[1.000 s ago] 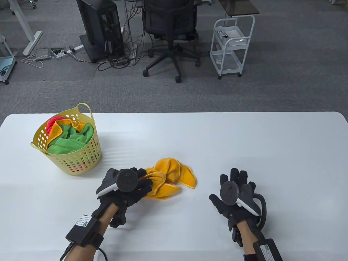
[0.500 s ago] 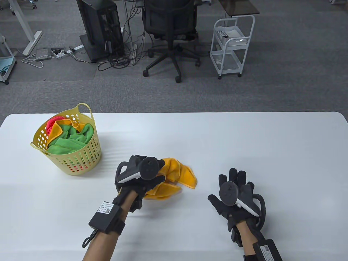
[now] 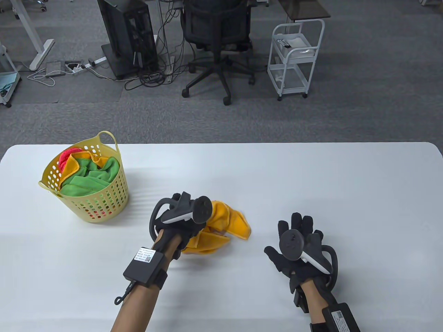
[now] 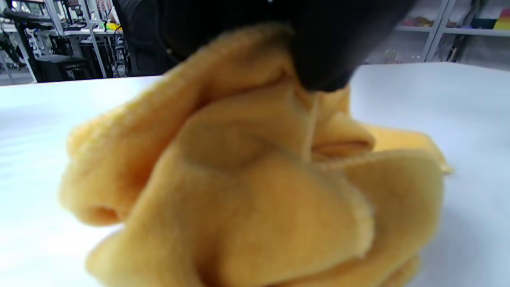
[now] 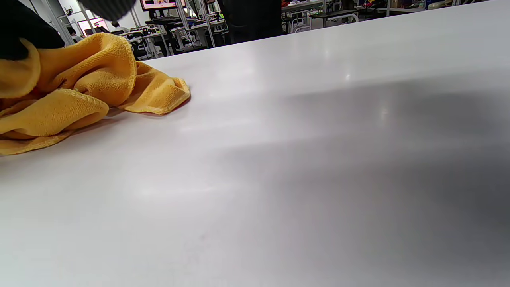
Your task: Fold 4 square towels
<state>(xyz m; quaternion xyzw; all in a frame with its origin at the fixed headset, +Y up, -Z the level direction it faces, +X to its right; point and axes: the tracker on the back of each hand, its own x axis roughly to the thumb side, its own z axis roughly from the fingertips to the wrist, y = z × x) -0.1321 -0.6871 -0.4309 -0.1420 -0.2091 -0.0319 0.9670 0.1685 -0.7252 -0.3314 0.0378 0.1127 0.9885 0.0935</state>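
One crumpled orange towel [image 3: 225, 224] lies low and centre on the white surface [image 3: 311, 180], the left hand [image 3: 180, 221] with fingers gripping its bunched top, the right hand [image 3: 297, 242] spread idle; soft and limp, it seems best taken by two hemmed corners.

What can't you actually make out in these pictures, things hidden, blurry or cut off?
- Left hand: table view, the tracker covers its fingers, so the grip on the crumpled orange cloth towel is unclear.
- Left wrist view: towel blurred, too close.
- Perforated yellow plastic basket: the green towels bury the rest; count unknown.
- Right hand: absent from its wrist view.
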